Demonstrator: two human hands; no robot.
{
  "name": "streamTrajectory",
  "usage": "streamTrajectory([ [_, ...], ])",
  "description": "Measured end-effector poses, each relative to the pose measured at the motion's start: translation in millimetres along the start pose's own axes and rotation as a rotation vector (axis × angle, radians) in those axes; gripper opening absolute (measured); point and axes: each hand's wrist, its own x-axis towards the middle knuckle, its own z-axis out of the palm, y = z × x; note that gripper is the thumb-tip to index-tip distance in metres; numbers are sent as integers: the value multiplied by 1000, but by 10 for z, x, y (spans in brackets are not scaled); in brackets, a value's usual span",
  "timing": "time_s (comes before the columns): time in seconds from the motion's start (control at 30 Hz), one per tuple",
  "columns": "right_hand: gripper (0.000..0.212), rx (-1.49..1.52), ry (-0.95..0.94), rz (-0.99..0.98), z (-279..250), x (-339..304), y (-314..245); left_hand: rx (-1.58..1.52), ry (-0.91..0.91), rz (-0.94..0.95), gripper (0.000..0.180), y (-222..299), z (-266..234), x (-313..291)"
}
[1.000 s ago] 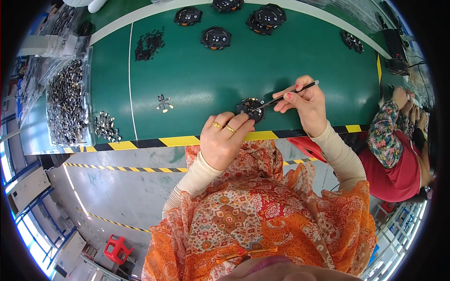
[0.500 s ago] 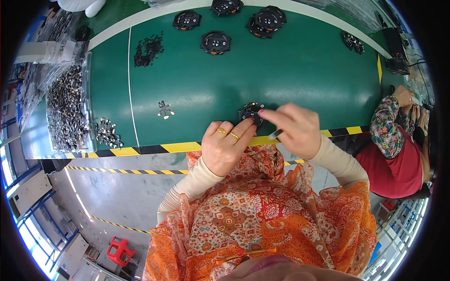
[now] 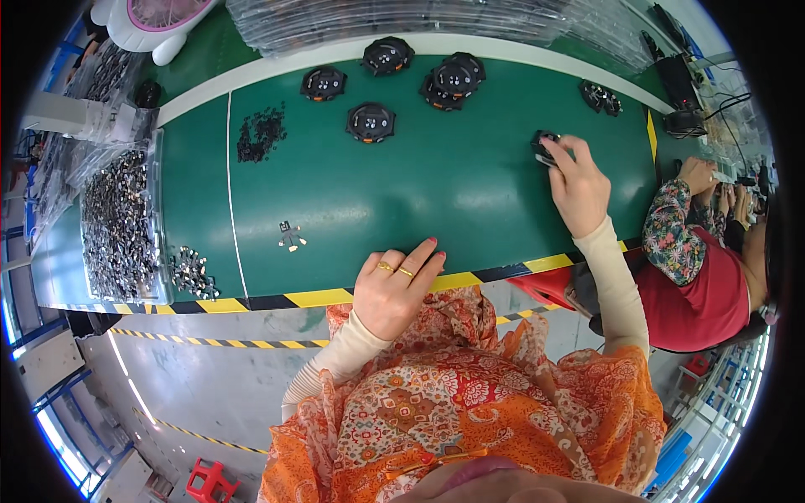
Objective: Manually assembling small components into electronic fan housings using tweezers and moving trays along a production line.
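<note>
My right hand (image 3: 580,189) reaches out over the right part of the green table. Its fingers are closed on a small black watch case (image 3: 547,142), which they partly cover. A pale strip shows just below the fingertips; I cannot tell what it belongs to. Back near the striped front edge lies my left hand (image 3: 387,289), fingers stretched out and holding nothing. To its left is a little cluster of small black and gold parts (image 3: 290,236). Beyond the right hand, a pair of black watch cases (image 3: 600,98) sits close together.
Several larger black watch-shaped housings (image 3: 371,123) stand along the back. Small black pieces (image 3: 262,134) are heaped at the back left. A clear tray (image 3: 157,201) full of small metal parts is at far left, a loose pile (image 3: 193,274) beside it. Another person (image 3: 703,268) works at right.
My right hand has carried the watch case away from my left hand, toward the back right. My left hand stays by the front edge, no longer touching the case. The view has tilted up slightly.
</note>
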Motion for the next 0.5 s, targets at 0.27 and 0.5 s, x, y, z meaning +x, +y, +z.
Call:
streamTrajectory([
  [0.27,38,76,209,-397,565,990,-327,19,-8,8,27,40,8,25],
  [0.5,26,166,174,-586,321,296,-736,29,-26,-8,28,42,0,-31],
])
